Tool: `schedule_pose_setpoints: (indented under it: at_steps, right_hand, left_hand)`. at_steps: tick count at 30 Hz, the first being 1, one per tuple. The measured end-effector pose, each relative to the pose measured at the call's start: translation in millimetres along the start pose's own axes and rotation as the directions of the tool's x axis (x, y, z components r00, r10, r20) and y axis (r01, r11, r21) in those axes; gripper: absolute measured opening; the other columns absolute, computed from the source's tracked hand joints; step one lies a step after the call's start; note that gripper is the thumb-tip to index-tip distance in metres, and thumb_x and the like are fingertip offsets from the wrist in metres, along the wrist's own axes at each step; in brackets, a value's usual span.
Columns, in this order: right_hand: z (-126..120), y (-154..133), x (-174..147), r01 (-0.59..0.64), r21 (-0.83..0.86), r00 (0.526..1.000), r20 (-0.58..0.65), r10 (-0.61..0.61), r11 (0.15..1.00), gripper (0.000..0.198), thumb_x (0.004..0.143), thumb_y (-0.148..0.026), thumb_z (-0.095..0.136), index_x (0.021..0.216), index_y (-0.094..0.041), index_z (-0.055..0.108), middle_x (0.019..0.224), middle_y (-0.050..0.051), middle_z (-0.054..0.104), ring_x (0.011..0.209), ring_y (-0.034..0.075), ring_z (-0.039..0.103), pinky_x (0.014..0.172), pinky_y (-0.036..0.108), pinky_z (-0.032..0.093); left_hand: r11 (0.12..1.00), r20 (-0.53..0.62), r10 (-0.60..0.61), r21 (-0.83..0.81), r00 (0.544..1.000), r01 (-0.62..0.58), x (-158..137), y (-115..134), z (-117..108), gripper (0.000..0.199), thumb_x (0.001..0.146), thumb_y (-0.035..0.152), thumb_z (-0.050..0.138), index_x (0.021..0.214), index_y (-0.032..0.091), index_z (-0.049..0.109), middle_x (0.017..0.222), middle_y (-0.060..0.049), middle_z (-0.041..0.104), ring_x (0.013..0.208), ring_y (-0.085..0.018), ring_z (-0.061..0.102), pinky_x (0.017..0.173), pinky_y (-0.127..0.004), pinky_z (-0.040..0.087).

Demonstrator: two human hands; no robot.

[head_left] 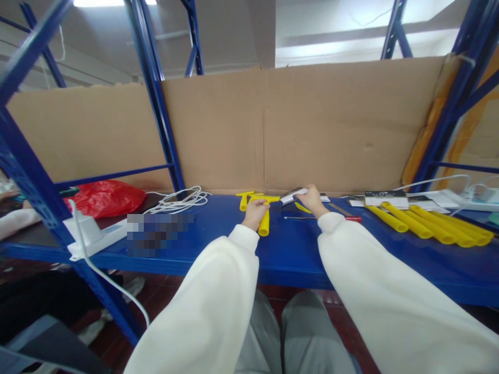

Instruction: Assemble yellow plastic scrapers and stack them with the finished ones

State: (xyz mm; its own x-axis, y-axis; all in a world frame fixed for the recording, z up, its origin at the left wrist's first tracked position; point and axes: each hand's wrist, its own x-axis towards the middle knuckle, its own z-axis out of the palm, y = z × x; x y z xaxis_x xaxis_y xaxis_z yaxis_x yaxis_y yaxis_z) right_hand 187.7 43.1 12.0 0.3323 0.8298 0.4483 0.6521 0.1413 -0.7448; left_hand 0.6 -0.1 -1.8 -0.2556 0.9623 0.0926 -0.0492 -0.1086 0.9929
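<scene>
My left hand [255,214] is closed around a yellow T-shaped tool [264,224], its tube-like handle pointing toward me and its crossbar toward the cardboard. Just beyond that hand lies another yellow T-shaped tool [244,200]. My right hand [311,199] grips a white and black card or flat packet [293,195], tilted above the blue tabletop. Below the right hand are a small yellow piece [302,208] and a thin metal tool [299,218]. A red handle [354,218] shows beside my right cuff. The right fingertips are partly hidden.
Several yellow tubes [423,226] lie at the right, beside black and white packets [385,198]. On the left are a power strip [99,236], coiled white cable [183,200] and a red plastic bag [107,200]. Blue posts [156,98] and cardboard [335,124] enclose the bench. Another person's sleeve [17,223] shows far left.
</scene>
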Motion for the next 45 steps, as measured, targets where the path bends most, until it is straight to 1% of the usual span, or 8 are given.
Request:
schedule_pose_setpoints:
  at_steps: [2,5,7,10,18,28,37,45]
  right_hand:
    - [-6,2,-1,-0.121,0.257,0.993,0.047,0.113,0.959,0.043,0.066,-0.016,0.079,0.104,-0.016,0.057,0.093,0.008,0.071,0.099,0.025,0.068,0.089,0.04,0.056]
    - [-16,4,-7,-0.279,0.557,0.957,0.225,0.182,0.782,0.026,0.071,-0.012,0.077,0.085,-0.02,0.056,0.068,0.0,0.066,0.077,0.018,0.069,0.075,0.033,0.06]
    - [-23,4,-13,-0.329,0.654,0.941,0.29,0.175,0.682,0.021,0.078,-0.007,0.07,0.075,-0.02,0.054,0.063,0.0,0.064,0.07,0.014,0.068,0.07,0.026,0.06]
    - [-33,2,-21,-0.361,0.693,0.929,0.325,0.177,0.623,0.024,0.082,0.0,0.062,0.069,-0.018,0.054,0.062,0.001,0.065,0.066,0.011,0.068,0.069,0.02,0.058]
    - [-43,-4,-34,-0.323,0.645,0.933,0.341,0.117,0.693,0.022,0.088,-0.005,0.058,0.071,-0.018,0.058,0.057,0.0,0.065,0.058,0.011,0.067,0.061,0.019,0.057]
    - [-35,0,-32,-0.301,0.588,0.935,0.336,0.111,0.751,0.023,0.082,-0.008,0.065,0.063,-0.018,0.056,0.051,0.001,0.062,0.045,0.01,0.059,0.048,0.018,0.051]
    - [-36,-5,-38,-0.309,0.601,0.921,0.383,0.074,0.737,0.024,0.08,-0.003,0.055,0.06,-0.016,0.058,0.047,0.001,0.061,0.039,0.01,0.053,0.042,0.018,0.044]
    - [-30,-13,-52,-0.337,0.602,0.856,0.516,-0.031,0.724,0.018,0.085,-0.007,0.059,0.07,-0.017,0.059,0.061,0.004,0.07,0.053,0.013,0.068,0.058,0.021,0.056]
  left_hand:
    - [0.999,-0.028,0.0,-0.04,1.0,-0.001,2,1,-1,0.022,0.068,0.003,0.072,0.086,0.015,0.072,0.064,-0.001,0.064,0.069,-0.018,0.068,0.078,-0.033,0.057]
    - [0.998,-0.078,0.009,-0.069,0.997,-0.014,2,3,-1,0.021,0.071,0.003,0.07,0.089,0.013,0.072,0.079,-0.005,0.07,0.079,-0.019,0.07,0.083,-0.034,0.056]
    - [0.996,-0.099,0.022,-0.084,0.995,-0.031,2,4,-1,0.02,0.073,0.002,0.068,0.091,0.012,0.072,0.089,-0.009,0.071,0.086,-0.021,0.07,0.088,-0.034,0.055]
    - [0.994,-0.098,0.015,-0.105,0.995,-0.025,1,6,-1,0.023,0.074,0.002,0.067,0.094,0.012,0.073,0.09,-0.01,0.072,0.089,-0.022,0.07,0.088,-0.035,0.055]
    - [0.991,-0.065,-0.035,-0.133,0.997,0.026,3,5,-4,0.029,0.071,-0.001,0.069,0.096,0.013,0.071,0.074,-0.003,0.066,0.074,-0.016,0.069,0.076,-0.029,0.057]
    - [0.997,-0.05,-0.044,-0.065,0.998,0.041,4,-1,-3,0.034,0.066,-0.003,0.072,0.095,0.014,0.071,0.085,-0.006,0.071,0.089,-0.022,0.071,0.08,-0.033,0.057]
    - [0.985,-0.362,0.103,-0.09,0.927,-0.145,17,-3,-7,0.04,0.077,0.004,0.071,0.116,0.011,0.063,0.114,-0.013,0.069,0.107,-0.02,0.068,0.092,-0.027,0.054]
    - [0.964,-0.309,0.098,-0.207,0.946,-0.167,17,-7,-2,0.039,0.074,0.003,0.076,0.109,0.012,0.061,0.093,-0.007,0.069,0.09,-0.018,0.072,0.086,-0.03,0.057]
